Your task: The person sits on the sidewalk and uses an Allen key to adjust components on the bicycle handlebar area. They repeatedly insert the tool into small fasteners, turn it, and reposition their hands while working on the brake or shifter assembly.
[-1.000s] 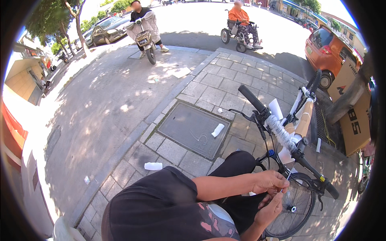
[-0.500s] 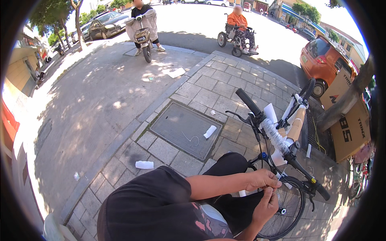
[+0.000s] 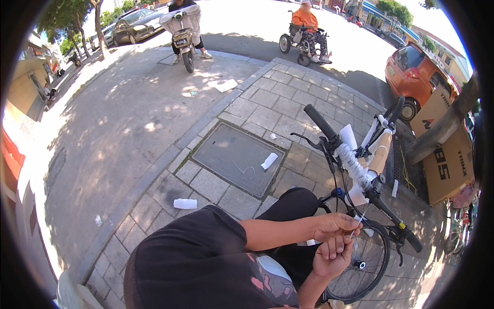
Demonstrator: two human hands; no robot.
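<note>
My left hand point(image 3: 333, 226) is closed in a pinch beside the front wheel of a bicycle point(image 3: 378, 203). Just below it and almost touching, my right hand point(image 3: 332, 256) has its fingers curled and its thumb raised. A thin white strip point(image 3: 362, 218) shows at the fingertips of both hands; its exact kind is too small to tell. Past the hands are the bicycle's black handlebar grips point(image 3: 320, 121), brake levers and cables. Crinkled clear wrapping point(image 3: 352, 166) covers the middle of the handlebar, and tan and white padding point(image 3: 381, 153) wraps the frame.
White wrapping pieces point(image 3: 185, 204) lie on the paving and on a metal cover point(image 3: 226, 154). Cardboard boxes point(image 3: 450, 165) lean by a tree trunk point(image 3: 437, 131) at right. Beyond are a person on a scooter point(image 3: 183, 44), a person in a wheelchair point(image 3: 307, 38) and an orange car point(image 3: 414, 72).
My right hand has turned and its fingers have curled more, while my left hand stays near the same spot. The white strip shows more clearly now. The scooter rider leans forward.
</note>
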